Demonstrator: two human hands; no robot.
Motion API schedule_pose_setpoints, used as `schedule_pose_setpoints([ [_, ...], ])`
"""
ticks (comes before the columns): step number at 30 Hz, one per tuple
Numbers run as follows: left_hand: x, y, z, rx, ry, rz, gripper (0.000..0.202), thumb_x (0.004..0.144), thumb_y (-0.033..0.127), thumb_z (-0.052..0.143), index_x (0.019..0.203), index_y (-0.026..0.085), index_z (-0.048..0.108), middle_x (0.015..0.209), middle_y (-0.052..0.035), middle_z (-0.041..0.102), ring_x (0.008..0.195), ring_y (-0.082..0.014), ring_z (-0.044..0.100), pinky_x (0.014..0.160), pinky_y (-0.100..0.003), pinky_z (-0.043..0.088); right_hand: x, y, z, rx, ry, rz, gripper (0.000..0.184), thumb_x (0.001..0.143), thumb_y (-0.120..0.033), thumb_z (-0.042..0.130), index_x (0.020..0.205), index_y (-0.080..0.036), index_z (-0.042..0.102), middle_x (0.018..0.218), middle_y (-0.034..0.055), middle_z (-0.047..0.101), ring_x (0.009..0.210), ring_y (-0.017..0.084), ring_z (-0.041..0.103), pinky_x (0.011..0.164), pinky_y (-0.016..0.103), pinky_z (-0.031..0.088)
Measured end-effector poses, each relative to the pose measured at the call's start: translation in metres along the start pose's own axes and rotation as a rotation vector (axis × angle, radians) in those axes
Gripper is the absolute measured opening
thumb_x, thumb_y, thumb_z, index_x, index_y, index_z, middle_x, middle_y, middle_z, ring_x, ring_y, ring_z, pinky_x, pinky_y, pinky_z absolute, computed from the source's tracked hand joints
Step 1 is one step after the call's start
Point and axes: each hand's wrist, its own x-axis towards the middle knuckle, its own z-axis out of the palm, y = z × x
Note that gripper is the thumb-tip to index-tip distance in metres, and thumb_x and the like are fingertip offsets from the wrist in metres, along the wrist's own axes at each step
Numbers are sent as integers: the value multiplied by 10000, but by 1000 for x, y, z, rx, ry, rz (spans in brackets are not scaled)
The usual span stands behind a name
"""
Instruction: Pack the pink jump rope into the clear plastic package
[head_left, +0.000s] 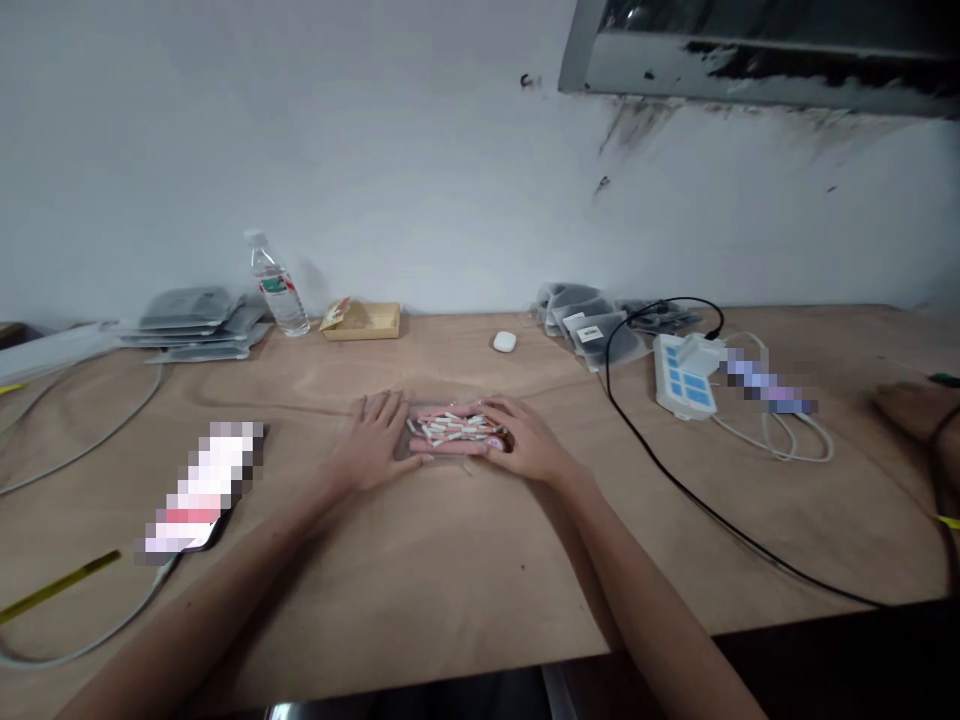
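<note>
In front of me on the wooden table lies a low, clear plastic box (448, 458), holding several small white-and-pink sticks (457, 428) piled between pink rolls or padded edges; their kind is not clear. My left hand (373, 440) rests at its left end, thumb along the near side and fingers stretched toward the far side. Around the right end curls my right hand (529, 440), fingertips at the far edge and thumb at the near edge. Part of the box is hidden under both hands.
A phone (202, 490) with a cable lies left. Along the wall are grey plastic packets (195, 320), a water bottle (277, 285), a small yellow tray (375, 322) and a white case (505, 342). A power strip (682, 380) and black cable lie right, near another person's hand (911, 410).
</note>
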Motion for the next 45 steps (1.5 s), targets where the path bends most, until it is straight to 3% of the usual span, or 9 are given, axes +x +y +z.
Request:
schedule_pose_setpoints([
  [10, 1, 3, -2, 23, -23, -3, 945, 907, 789, 343, 1543, 89, 360, 1614, -223, 325, 1502, -407, 271, 1198, -628, 166, 9, -4, 15, -147, -80, -70, 630, 827, -385, 710, 1416, -204, 582, 1470, 158, 523, 1345, 362, 475, 1114, 547, 413],
  [18, 1, 4, -4, 16, -45, -16, 942, 908, 779, 373, 1554, 95, 338, 1629, -213, 297, 1509, -399, 257, 1205, -627, 147, -3, 13, 7, -153, -20, -51, 553, 839, -450, 731, 1337, -219, 657, 1420, 150, 574, 1344, 369, 485, 1110, 561, 421],
  [22, 2, 7, -7, 28, -38, -28, 952, 893, 772, 441, 1527, 64, 372, 1612, -226, 327, 1495, -410, 278, 1194, -632, 183, -12, 23, -2, -73, 20, -9, 597, 848, -450, 727, 1401, -272, 593, 1404, 123, 575, 1310, 339, 536, 1086, 537, 466],
  [27, 7, 7, -16, 47, 118, -167, 540, 961, 562, 534, 1249, 120, 644, 1399, -169, 599, 1313, -343, 513, 1128, -494, 356, -17, 29, -11, -57, 97, 87, 539, 840, -421, 726, 1359, -318, 623, 1299, 89, 635, 1176, 333, 629, 1013, 537, 532],
  [30, 10, 1, -15, 30, 135, -251, 350, 1011, 398, 478, 1143, 152, 691, 1274, -132, 675, 1196, -311, 592, 1034, -462, 444, -18, 34, -12, -78, 137, 119, 448, 853, -411, 710, 1291, -323, 675, 1256, 93, 652, 1114, 345, 652, 994, 575, 532],
  [34, 11, -14, -4, -16, 126, -216, 382, 1007, 211, 372, 1251, 157, 662, 1379, -128, 628, 1317, -302, 533, 1091, -467, 421, -20, 39, -14, 29, 109, 120, 498, 805, -424, 757, 1284, -315, 683, 1261, 104, 635, 1139, 351, 636, 991, 570, 530],
  [37, 11, -27, 5, -59, 86, -126, 565, 902, 60, 358, 1426, 160, 544, 1496, -111, 540, 1439, -286, 424, 1180, -510, 325, -20, 35, -15, 171, 45, 115, 574, 751, -442, 812, 1291, -296, 680, 1288, 106, 615, 1175, 342, 623, 1005, 532, 526],
  [40, 11, -37, 8, -78, 46, -32, 674, 859, 73, 399, 1525, 171, 424, 1573, -96, 447, 1497, -271, 338, 1211, -514, 276, -17, 24, -8, 235, 16, 85, 611, 734, -412, 835, 1309, -293, 668, 1312, 110, 602, 1197, 336, 616, 1006, 516, 525],
  [45, 22, -41, 8, -111, 19, -13, 567, 987, 191, 299, 1546, 174, 387, 1588, -106, 415, 1497, -245, 344, 1196, -478, 306, -8, -2, 19, 275, 51, -62, 601, 785, -381, 791, 1352, -277, 622, 1393, 129, 565, 1278, 333, 567, 1067, 529, 481],
])
